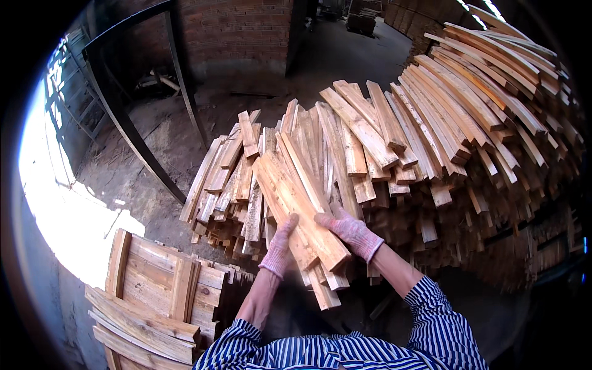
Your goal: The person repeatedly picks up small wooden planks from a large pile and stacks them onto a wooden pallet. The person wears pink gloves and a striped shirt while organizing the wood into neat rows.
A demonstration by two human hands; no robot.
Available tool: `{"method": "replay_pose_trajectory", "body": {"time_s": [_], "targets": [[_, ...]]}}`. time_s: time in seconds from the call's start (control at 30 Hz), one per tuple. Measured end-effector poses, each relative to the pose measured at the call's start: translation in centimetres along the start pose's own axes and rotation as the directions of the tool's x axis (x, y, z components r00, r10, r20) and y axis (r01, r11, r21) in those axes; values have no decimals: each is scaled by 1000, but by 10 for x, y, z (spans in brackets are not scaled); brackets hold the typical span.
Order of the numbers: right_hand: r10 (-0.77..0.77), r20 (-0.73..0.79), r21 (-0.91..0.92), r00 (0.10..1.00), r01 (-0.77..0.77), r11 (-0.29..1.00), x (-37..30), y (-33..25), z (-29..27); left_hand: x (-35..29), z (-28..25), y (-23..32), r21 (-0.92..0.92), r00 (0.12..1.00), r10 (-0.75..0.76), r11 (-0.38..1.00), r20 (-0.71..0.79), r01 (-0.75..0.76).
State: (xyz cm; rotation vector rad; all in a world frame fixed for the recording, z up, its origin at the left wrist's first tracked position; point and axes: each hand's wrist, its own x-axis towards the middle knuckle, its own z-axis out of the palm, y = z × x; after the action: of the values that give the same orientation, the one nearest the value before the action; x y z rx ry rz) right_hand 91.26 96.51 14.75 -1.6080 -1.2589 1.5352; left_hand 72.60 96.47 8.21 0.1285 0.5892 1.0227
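Between my two gloved hands is a bundle of several wooden boards (pixel 303 206), tilted, with their near ends toward me. My left hand (pixel 280 246), in a pinkish knit glove, closes on the bundle's left side with the thumb on top. On the right side my right hand (pixel 350 232), gloved alike, grips the boards, its thumb over the upper face; the fingers beneath are hidden. The bundle's far end lies over a large pile of loose wooden boards (pixel 364 154).
More boards are stacked high (pixel 487 80) at the right. A wooden pallet (pixel 151 277) stands at the lower left with planks on it. A dark metal frame (pixel 132 142) rises at the far left, before a brick wall (pixel 234 37). Bare floor (pixel 154 145) shows beyond the pile.
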Motion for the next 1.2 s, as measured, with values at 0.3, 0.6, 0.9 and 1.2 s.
{"method": "replay_pose_trajectory", "body": {"time_s": [0.3, 0.6, 0.9, 1.2], "targets": [[196, 443, 525, 875, -431, 734, -7, 20, -6, -68, 29, 9, 373, 970, 236, 906, -57, -198], [-277, 544, 745, 792, -304, 594, -22, 61, 98, -176, 21, 64, 852, 908, 413, 500, -74, -158], [-402, 476, 616, 782, 31, 787, -110, -35, 214, -373, 9, 76, 934, 578, 807, 106, 119, -340], [-668, 708, 693, 228, -44, 720, -140, -155, 447, -567, -50, 138, 797, 121, 815, -506, 567, -328]]}}
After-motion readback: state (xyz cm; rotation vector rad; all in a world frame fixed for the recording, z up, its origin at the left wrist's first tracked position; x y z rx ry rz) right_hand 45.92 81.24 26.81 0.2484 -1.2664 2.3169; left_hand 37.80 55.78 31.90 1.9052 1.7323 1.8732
